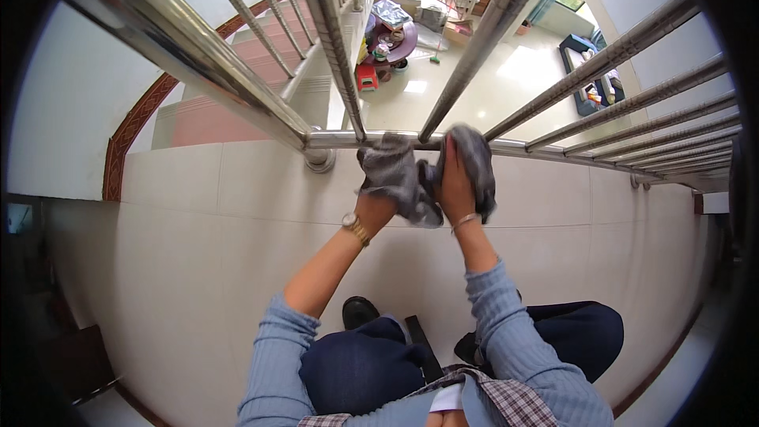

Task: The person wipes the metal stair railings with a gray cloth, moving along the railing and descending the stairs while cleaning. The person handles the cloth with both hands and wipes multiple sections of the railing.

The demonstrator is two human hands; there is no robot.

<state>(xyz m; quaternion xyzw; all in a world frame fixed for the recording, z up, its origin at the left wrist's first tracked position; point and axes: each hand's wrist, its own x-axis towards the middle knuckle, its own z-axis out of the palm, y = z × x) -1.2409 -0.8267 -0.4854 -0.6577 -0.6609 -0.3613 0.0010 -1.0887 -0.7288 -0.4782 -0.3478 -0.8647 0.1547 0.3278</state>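
A grey cloth [394,172] covers my left hand [377,210], which wears a watch at the wrist. The cloth's folds run across to my right hand [456,190], where grey fabric wraps over the fingers and back of the hand. Both hands are at the bottom rail [516,146] of a stainless steel railing, between and beside its upright bars [459,53]. My fingers are mostly hidden by the cloth, and its edges are blurred. I take both hands to be closed on the cloth.
A thick steel post [201,47] stands on a round floor flange [320,159] at the left. Pink-carpeted stairs [219,112] lie beyond it. Through the bars, a lower floor shows a round table [406,44], a red stool [367,77] and a dark blue sofa [587,104]. My knees are bent below my arms.
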